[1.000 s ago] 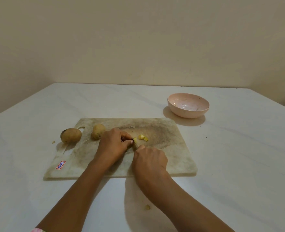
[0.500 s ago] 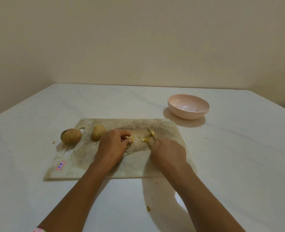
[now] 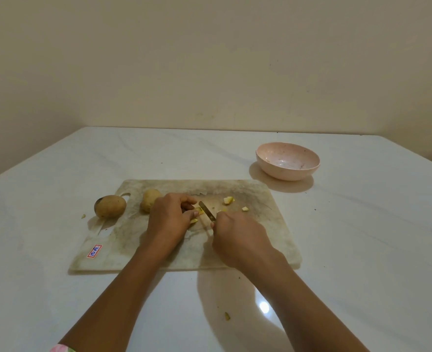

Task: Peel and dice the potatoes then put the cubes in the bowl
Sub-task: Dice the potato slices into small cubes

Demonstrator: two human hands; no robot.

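- The cutting board (image 3: 159, 245) serves as the landmark; it lies on the white worktop (image 3: 362, 250), stained and worn, with a small red-and-blue sticker (image 3: 94, 251) at its near left corner.
- At the middle of the board, the left hand (image 3: 170, 219) is curled over a yellow piece of peeled potato (image 3: 199, 212), fingertips pinching it down against the board.
- The right hand (image 3: 237, 237) is closed around a knife handle; the knife blade (image 3: 206, 210) angles up and left toward the held piece and meets it at its right edge.
- A few cut cubes (image 3: 228, 200) lie loose on the board's far right part, well apart from the hands.
- One unpeeled potato (image 3: 149, 203) rests on the board's far left part, just beside the left hand; a second unpeeled potato (image 3: 110, 206) sits off the board's left edge, next to the handle slot.
- The pink bowl (image 3: 287, 161) stands on the worktop beyond the board's far right corner and appears to hold no cubes.
- Small scraps lie on the worktop: one in front of the board's near edge (image 3: 227, 316), one left of the board (image 3: 83, 216).
- Judged step: dicing the first potato, early in the task, with two potatoes unpeeled and nothing transferred.
- Next move likely calls for pressing the blade straight down with the left fingertips tucked clear of the edge.
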